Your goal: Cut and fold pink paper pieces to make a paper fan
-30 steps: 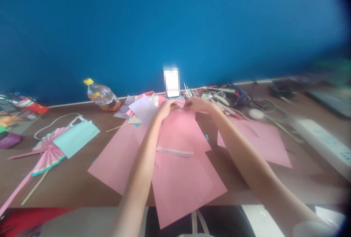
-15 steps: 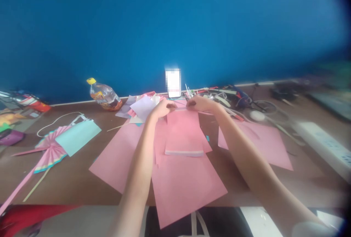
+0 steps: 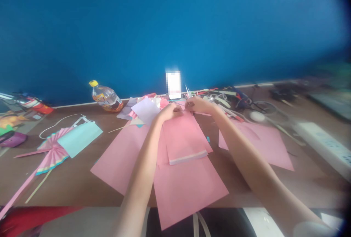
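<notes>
A sheet of pink paper point(image 3: 185, 138) with a pale strip along its near edge lies slightly turned in the middle of the desk. Both hands meet at its far edge, close together. My left hand point(image 3: 171, 112) pinches that edge on the left side. Just to its right, my right hand point(image 3: 195, 104) has its fingers closed on the same edge; the fingertips are small and blurred. Beneath this paper, a larger pink sheet point(image 3: 189, 189) reaches over the desk's front edge. Another pink sheet point(image 3: 117, 156) lies partly under my left forearm.
A lit phone point(image 3: 174, 85) stands at the wall. Left are a tilted drink bottle point(image 3: 106, 98), a pleated pink fan point(image 3: 56, 147) and a light-blue folded piece point(image 3: 80, 138). Right are another pink sheet point(image 3: 263, 144), tangled cables and tools, and a white power strip point(image 3: 323, 144).
The paper with the pale strip has turned, its near edge now slanting up to the right. My hands have come closer together, the left one moving right.
</notes>
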`<action>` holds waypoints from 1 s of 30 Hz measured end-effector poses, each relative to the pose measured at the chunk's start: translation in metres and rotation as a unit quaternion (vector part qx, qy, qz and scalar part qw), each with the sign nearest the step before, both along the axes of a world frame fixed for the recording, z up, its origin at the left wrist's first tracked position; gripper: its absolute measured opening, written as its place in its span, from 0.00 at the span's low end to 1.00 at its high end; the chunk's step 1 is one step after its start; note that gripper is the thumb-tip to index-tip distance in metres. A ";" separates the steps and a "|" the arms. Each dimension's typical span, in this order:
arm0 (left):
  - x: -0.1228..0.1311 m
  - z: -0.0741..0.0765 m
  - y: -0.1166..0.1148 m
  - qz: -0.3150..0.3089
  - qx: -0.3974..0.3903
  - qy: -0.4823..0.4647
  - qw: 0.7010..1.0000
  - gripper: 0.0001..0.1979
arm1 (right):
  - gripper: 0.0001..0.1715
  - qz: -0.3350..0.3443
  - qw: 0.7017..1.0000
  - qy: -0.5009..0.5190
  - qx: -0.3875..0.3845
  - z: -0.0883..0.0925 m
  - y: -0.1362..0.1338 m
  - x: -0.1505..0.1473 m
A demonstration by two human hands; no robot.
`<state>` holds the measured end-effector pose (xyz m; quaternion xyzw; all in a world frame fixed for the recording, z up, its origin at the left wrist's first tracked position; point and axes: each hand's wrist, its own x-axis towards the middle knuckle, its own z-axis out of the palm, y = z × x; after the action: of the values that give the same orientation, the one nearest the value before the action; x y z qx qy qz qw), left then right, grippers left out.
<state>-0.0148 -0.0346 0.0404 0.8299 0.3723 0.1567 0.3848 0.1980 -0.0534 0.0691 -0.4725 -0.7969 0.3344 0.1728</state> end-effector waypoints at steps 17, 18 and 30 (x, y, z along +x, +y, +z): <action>0.011 -0.023 0.009 0.048 0.022 -0.101 0.993 0.18 | 0.17 -0.172 0.948 -0.251 0.092 -0.013 0.008 0.012; 0.012 -0.024 0.010 0.049 0.031 -0.105 0.993 0.19 | 0.20 -0.178 0.946 -0.259 0.085 -0.013 0.006 0.009; 0.012 -0.035 0.000 0.101 -0.025 -0.162 0.981 0.18 | 0.21 -0.262 0.934 -0.242 -0.004 0.002 0.004 0.006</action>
<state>-0.0027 -0.0344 0.0051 0.7421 0.3906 0.3173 0.4429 0.2041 -0.0496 0.0706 -0.7320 -0.6610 0.1559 0.0545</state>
